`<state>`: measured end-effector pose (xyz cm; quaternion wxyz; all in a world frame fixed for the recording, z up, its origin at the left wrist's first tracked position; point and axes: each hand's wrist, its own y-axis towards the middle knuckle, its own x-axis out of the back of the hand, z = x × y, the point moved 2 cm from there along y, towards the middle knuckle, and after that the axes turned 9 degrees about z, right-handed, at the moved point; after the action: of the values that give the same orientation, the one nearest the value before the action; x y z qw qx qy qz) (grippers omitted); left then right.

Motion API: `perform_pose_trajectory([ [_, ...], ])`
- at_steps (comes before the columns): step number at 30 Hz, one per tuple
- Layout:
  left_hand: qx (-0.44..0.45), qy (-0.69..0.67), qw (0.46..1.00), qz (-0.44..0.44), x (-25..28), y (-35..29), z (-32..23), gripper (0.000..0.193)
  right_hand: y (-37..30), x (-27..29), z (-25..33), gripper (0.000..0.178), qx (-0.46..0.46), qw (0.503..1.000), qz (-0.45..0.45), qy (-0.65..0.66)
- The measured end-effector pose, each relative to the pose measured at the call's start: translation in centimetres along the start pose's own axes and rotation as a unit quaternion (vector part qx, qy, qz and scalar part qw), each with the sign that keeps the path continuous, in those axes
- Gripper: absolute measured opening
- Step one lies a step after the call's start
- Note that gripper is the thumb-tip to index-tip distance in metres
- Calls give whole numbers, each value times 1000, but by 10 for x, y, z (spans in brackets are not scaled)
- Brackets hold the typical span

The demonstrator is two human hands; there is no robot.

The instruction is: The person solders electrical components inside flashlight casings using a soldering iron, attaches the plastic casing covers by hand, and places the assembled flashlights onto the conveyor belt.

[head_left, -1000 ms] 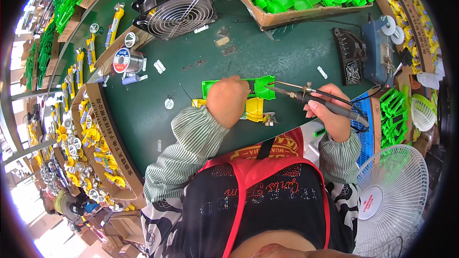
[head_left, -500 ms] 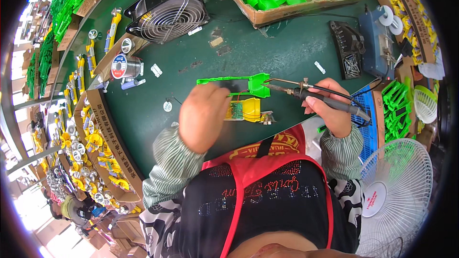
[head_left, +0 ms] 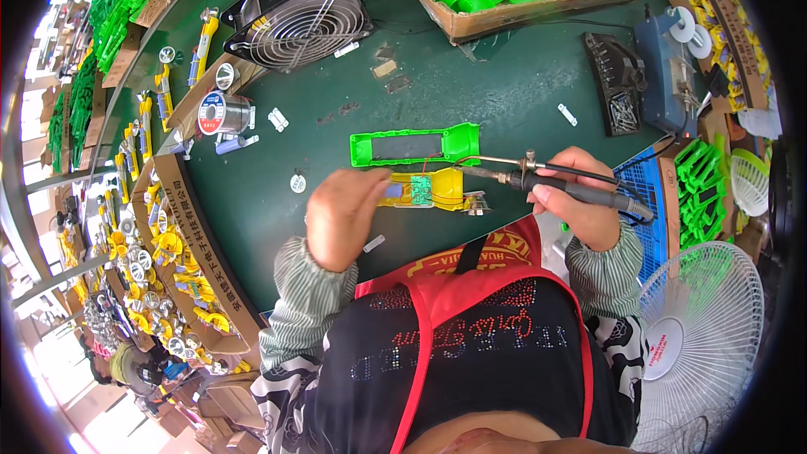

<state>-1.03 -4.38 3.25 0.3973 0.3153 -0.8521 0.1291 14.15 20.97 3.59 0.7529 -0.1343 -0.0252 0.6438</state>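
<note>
My right hand (head_left: 582,200) grips a dark soldering iron (head_left: 576,191) with a thin curved metal tube fixed alongside. Its tip points left, over the right end of the work. A yellow flashlight half-shell (head_left: 450,185) lies there, holding a green circuit board (head_left: 421,190), a blue cell (head_left: 392,191) and thin wires, with a shiny reflector (head_left: 477,203) at its right end. Just beyond lies a green half-shell (head_left: 461,141), open side up; a red wire runs toward it. My left hand (head_left: 343,217) is closed at the yellow shell's left end; what its fingertips pinch is hidden.
A black metal-grilled fan (head_left: 307,21) and a solder spool (head_left: 223,113) stand at the back left. Behind is a carton (head_left: 538,15) of green shells. The iron's blue station (head_left: 664,76) stands right. Left, another carton (head_left: 197,252) borders many yellow flashlights.
My left hand has drawn back from the green shell to the yellow shell's left end, uncovering the blue cell. The green shell now lies flatter. The iron has shifted slightly down and left.
</note>
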Motion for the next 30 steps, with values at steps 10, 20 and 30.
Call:
perform_pose_trajectory([
  [10,-35,-54,993,95,-17,8,3,10,-1,-19,-10,15,11,991,84,-100],
  [20,-54,-22,992,113,-25,8,-1,8,12,-26,-12,16,32,984,103,-143],
  [30,-65,14,990,120,-27,9,-6,7,13,-26,-15,17,15,985,101,-142],
])
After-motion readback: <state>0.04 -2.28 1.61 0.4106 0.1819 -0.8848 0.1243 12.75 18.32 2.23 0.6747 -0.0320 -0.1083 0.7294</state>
